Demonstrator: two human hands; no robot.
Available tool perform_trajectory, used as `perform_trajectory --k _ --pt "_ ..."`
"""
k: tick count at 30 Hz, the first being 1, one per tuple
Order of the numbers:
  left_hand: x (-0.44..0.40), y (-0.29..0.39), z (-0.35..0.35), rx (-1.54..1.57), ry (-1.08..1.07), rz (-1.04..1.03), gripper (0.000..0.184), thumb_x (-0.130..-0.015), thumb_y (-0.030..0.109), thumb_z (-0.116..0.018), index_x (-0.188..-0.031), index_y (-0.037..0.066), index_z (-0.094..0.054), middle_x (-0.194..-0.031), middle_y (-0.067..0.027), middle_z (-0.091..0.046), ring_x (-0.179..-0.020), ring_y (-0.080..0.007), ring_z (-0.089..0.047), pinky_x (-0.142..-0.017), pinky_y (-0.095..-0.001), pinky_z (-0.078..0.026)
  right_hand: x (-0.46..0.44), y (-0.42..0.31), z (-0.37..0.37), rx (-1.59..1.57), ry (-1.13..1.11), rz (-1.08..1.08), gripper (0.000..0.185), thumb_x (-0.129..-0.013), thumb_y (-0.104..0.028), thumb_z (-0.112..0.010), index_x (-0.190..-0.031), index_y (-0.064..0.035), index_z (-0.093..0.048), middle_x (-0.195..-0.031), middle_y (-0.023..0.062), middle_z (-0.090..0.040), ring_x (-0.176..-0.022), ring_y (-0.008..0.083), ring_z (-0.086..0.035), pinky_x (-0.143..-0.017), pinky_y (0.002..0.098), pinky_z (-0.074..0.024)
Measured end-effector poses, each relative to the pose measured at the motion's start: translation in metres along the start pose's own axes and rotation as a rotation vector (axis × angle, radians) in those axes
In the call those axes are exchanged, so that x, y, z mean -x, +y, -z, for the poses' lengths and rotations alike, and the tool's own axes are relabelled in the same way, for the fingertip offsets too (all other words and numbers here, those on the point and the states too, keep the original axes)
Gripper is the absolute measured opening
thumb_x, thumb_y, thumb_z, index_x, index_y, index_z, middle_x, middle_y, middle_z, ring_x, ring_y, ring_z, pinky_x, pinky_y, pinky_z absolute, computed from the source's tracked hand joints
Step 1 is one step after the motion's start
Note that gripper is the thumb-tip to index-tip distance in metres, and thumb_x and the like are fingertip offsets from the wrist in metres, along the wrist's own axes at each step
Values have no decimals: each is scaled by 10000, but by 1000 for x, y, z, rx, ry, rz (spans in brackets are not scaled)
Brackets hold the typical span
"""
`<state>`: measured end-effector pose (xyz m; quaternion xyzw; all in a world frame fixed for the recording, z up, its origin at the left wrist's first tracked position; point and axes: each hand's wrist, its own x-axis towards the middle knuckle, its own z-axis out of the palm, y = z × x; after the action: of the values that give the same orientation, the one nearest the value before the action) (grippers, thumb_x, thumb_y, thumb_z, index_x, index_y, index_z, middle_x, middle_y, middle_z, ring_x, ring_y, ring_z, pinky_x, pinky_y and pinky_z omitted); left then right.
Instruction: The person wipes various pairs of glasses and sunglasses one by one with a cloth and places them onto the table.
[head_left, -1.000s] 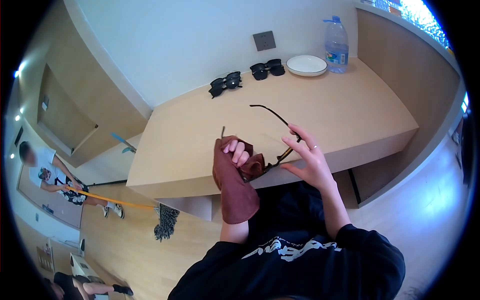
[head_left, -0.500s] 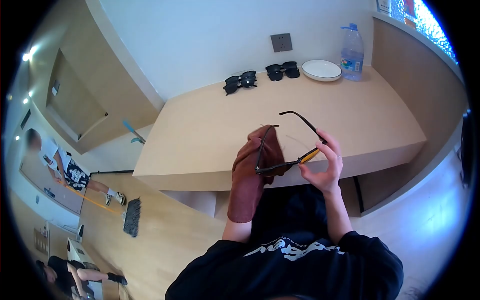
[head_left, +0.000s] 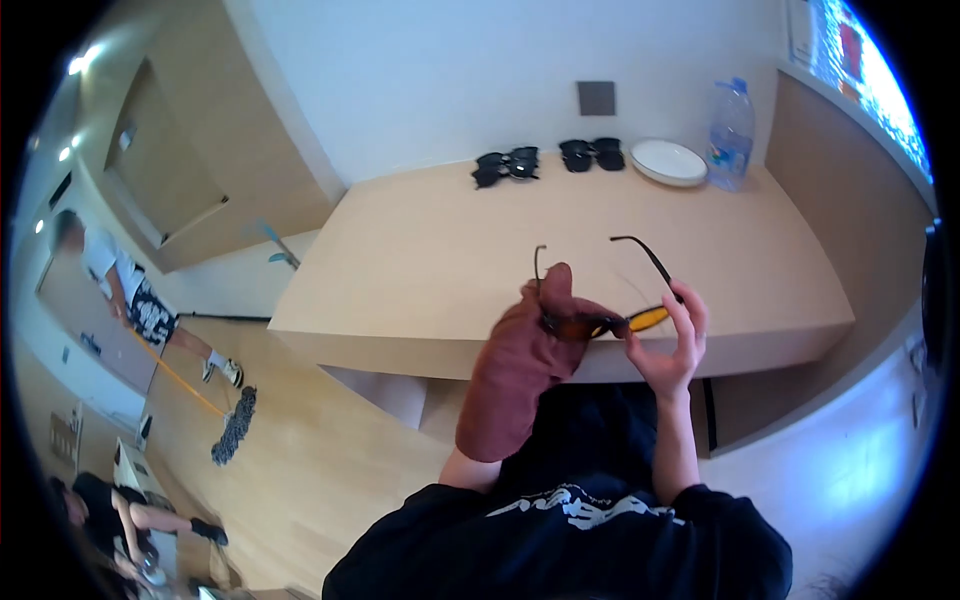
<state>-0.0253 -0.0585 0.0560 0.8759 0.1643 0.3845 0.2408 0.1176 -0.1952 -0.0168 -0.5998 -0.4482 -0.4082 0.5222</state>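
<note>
The right hand [head_left: 668,352] pinches the glasses [head_left: 605,328] near their right hinge between its fingers, over the surface's [head_left: 430,250] near edge. A cloth [head_left: 510,385] wraps the left hand at the left lens; I cannot tell how its fingers stand. Along the far edge, left to right: 2 groups of sunglasses [head_left: 506,166], a plate [head_left: 668,163], a bottle [head_left: 731,145]. A partition [head_left: 845,180] blocks the right side. Far left, a person [head_left: 112,265] holds a mop [head_left: 235,428].

The cloth [head_left: 512,390] is matt, the glasses [head_left: 606,327] probably smooth plastic.
</note>
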Motion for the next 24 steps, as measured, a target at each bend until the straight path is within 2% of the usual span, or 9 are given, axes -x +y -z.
perform_trajectory --k 2,3,6,11,15,17,18,20,24 --pt "6 -11 3 328 22 -148 267 -891 6 -675 -1152 61 -679 -1066 -143 -674 -987 -256 -689 -926 -293 -500 4 1 -4 -24 6 -8 697 -639 -51 -848 -1283 -46 -583 -1332 213 -579 -1229 386 -578 -1036 470 -480" --pt "13 -7 -1 370 108 -63 343 -879 5 -684 -1214 68 -654 -1112 -139 -673 -993 -270 -681 -920 -344 -509 6 2 -7 -48 0 -22 701 -639 -52 -854 -1284 -46 -580 -1334 211 -577 -1234 385 -573 -1043 471 -473" --pt "13 -17 5 387 74 -126 322 -886 21 -697 -1203 56 -656 -1087 -112 -690 -973 -270 -686 -895 -359 -520 7 4 -15 -103 -39 -64 717 -637 -41 -861 -1295 -45 -577 -1341 208 -571 -1242 381 -567 -1053 469 -464" --pt "10 -29 -3 260 108 -131 333 -884 25 -707 -1210 63 -655 -1056 -98 -696 -958 -270 -688 -885 -356 -521 17 10 -22 -127 -133 -103 752 -618 26 -854 -1320 -44 -592 -1358 192 -559 -1256 374 -561 -1068 463 -456" --pt "9 -38 -12 24 81 -123 342 -883 29 -716 -1217 69 -654 -1032 -87 -700 -946 -270 -689 -876 -353 -521 8 2 -20 -132 -161 -112 676 -633 44 -837 -1263 -64 -618 -1381 189 -555 -1246 368 -584 -1042 453 -497" --pt "4 -55 -16 -171 47 -317 325 -879 59 -735 -1196 95 -672 -981 -78 -710 -918 -282 -691 -858 -354 -522 3 -1 -21 -124 -172 -119 675 -634 48 -835 -1264 -64 -617 -1387 189 -556 -1254 370 -582 -1045 456 -494" --pt "5 -59 -23 -166 51 -314 325 -879 59 -735 -1196 95 -672 -981 -78 -710 -918 -282 -691 -858 -354 -522 1 -1 -22 -131 -170 -123 675 -635 52 -832 -1264 -65 -616 -1393 188 -558 -1263 373 -579 -1048 459 -490" --pt "10 -63 -35 307 230 -176 269 -880 45 -716 -1134 132 -710 -983 -84 -708 -938 -294 -679 -875 -379 -511 1 -3 -25 -116 -157 -120 652 -636 52 -829 -1247 -53 -629 -1384 196 -560 -1250 380 -585 -1028 458 -503" --pt "12 -49 -26 321 125 10 265 -881 1 -687 -1119 116 -700 -968 -83 -711 -957 -297 -659 -883 -354 -504 -2 -7 -30 -115 -143 -131 625 -644 49 -837 -1231 -36 -641 -1375 207 -561 -1243 387 -585 -998 453 -520"
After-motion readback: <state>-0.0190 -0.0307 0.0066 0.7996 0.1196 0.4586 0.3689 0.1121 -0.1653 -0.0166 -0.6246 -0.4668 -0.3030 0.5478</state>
